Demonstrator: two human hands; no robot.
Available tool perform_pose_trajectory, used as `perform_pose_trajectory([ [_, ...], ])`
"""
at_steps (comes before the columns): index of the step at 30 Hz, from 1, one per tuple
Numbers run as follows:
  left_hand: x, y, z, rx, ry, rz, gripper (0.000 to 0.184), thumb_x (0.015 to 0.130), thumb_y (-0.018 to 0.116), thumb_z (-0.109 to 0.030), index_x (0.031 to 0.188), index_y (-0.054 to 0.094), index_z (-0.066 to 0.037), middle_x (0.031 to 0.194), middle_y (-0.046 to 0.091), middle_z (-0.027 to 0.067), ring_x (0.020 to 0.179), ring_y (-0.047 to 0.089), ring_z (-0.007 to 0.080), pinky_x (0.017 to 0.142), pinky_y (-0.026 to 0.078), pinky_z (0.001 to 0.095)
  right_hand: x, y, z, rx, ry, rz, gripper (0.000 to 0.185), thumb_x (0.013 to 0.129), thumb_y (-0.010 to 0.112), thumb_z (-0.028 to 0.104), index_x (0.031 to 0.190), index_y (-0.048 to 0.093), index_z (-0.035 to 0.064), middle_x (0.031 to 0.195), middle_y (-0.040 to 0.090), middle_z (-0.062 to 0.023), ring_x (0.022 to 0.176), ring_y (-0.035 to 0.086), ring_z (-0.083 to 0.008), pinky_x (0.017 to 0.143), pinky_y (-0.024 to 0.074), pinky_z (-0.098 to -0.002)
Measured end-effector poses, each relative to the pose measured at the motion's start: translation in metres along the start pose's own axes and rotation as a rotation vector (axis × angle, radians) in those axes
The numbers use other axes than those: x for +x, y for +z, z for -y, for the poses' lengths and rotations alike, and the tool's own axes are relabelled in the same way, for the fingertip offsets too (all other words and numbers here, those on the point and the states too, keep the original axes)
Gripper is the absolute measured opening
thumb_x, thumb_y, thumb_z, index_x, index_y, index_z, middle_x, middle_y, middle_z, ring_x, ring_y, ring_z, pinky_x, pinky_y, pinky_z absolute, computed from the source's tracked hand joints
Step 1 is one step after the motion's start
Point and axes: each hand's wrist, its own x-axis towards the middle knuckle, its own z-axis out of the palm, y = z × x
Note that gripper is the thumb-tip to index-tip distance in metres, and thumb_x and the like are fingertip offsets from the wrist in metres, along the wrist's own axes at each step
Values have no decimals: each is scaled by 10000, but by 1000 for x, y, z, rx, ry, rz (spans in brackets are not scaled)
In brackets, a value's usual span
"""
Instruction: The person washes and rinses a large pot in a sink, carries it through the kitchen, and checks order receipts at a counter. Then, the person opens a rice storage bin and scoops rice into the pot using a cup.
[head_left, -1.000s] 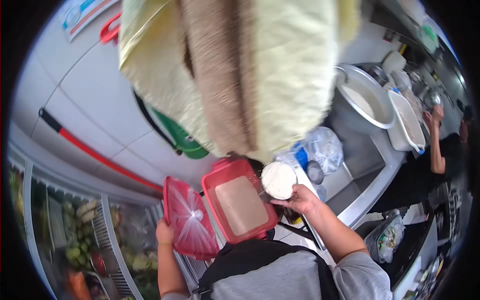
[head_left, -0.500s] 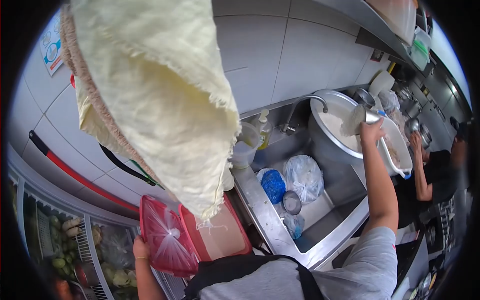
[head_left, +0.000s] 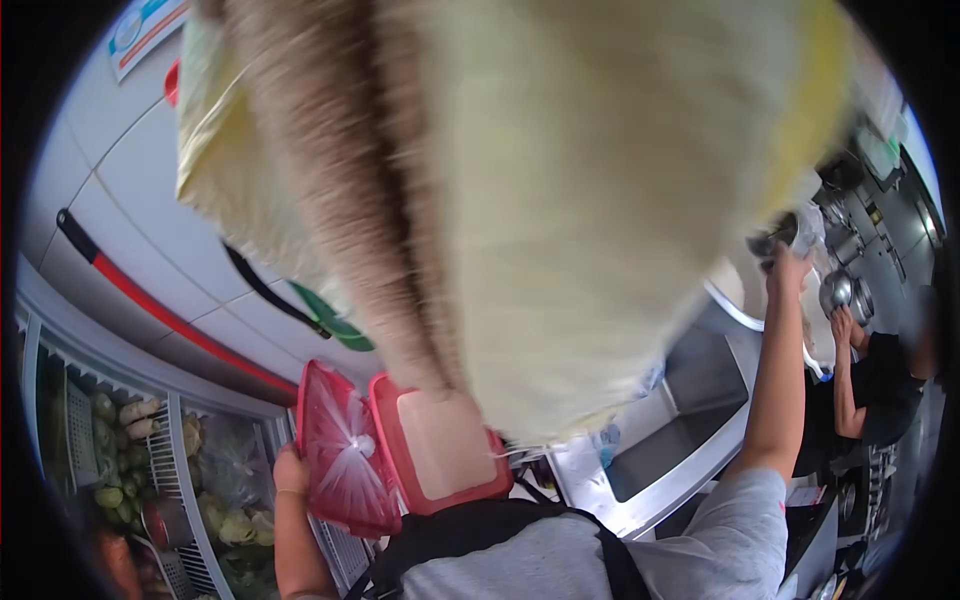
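My left hand [head_left: 290, 472] grips the edge of a red lid [head_left: 345, 450] with a clear plastic bag over it. Beside the lid, a red container [head_left: 490, 478] holds a pale, level substance. On the right, my outstretched right hand [head_left: 788, 268] holds a metal bowl [head_left: 780, 235], seen dark and partly from the side; its contents cannot be made out. A large basin [head_left: 735, 300] lies below that hand, mostly hidden by a hanging pale yellow and brown cloth [head_left: 580, 220], which covers the middle of the view.
A steel sink [head_left: 690, 410] lies right of centre. At the far right a co-worker in black [head_left: 885, 390] holds a metal bowl [head_left: 838, 290]. An open fridge with vegetables [head_left: 125, 470] stands at lower left, below a red-handled tool [head_left: 180, 325].
My right hand went from the red container to the basin with the white-filled bowl, then slightly further right and up. The cloth swung across the view, hiding the faucet and most of the basin.
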Motion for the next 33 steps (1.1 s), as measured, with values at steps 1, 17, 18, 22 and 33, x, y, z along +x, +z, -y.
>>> perform_pose_trajectory([
  [1,0,-2,3,-15,9,2,240,748,531,-113,956,567,0,1001,601,261,930,578,426,817,463,478,11,-10,-45,205,209,319,717,656,574,-12,1330,335,51,1188,440,-220,1021,519,-343,759,524,-456],
  [17,9,80,74,-51,50,62,374,743,557,-71,1111,514,-18,1014,565,230,869,580,420,767,481,479,-551,18,-569,-934,127,1233,775,711,669,301,1372,337,66,1348,375,-212,1185,394,-456,1017,359,-487],
  [18,8,88,79,-55,43,62,390,742,557,-72,1125,510,-19,1016,562,226,867,581,418,763,482,479,-551,39,-605,-1093,-301,1008,885,668,713,395,1370,321,25,1319,385,-250,1167,395,-483,1023,331,-523],
  [22,2,110,88,-37,-11,106,416,735,550,-65,1146,504,-19,1026,559,210,874,581,408,767,480,469,-545,117,-589,-983,-512,1045,837,730,683,215,1386,221,-25,1255,404,-233,1152,386,-403,1027,299,-481],
  [33,0,111,90,-110,-64,110,415,734,529,-58,1146,532,-15,1034,570,217,927,571,401,812,471,452,-598,13,-622,-1241,-504,2084,700,738,514,-19,1393,275,44,1349,340,-205,1252,369,-372,1021,374,-384],
])
